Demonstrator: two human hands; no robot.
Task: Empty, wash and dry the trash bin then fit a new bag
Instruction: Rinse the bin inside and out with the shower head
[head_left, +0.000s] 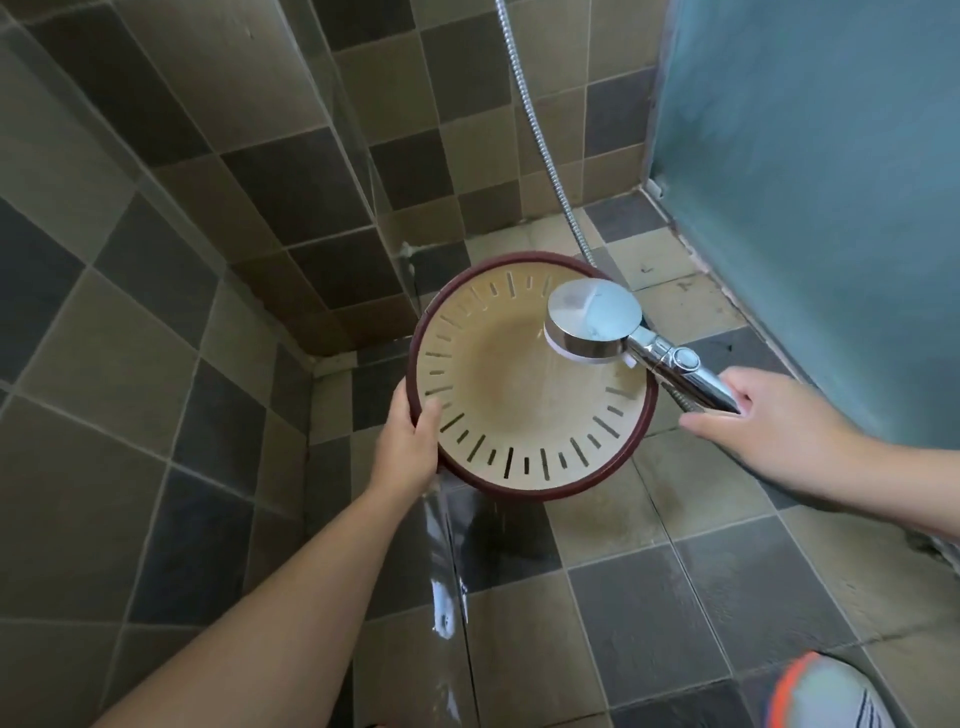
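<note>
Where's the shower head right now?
In the head view, the chrome shower head is right of centre, over the slotted beige bin, its handle in the right hand.

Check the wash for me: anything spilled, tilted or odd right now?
Nothing alarming. The left hand holds the trash bin tilted by its rim while the right hand aims the shower head into it. Water pours off the bin's lower edge onto the floor tiles, as expected.

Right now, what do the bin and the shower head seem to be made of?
The bin looks like matt moulded plastic: beige walls with cut slots and a dark red rim. The shower head looks chrome-finished, since it reflects like a mirror; whether metal or plated plastic lies beneath, I cannot tell. Its hose looks like ribbed metal.
</note>
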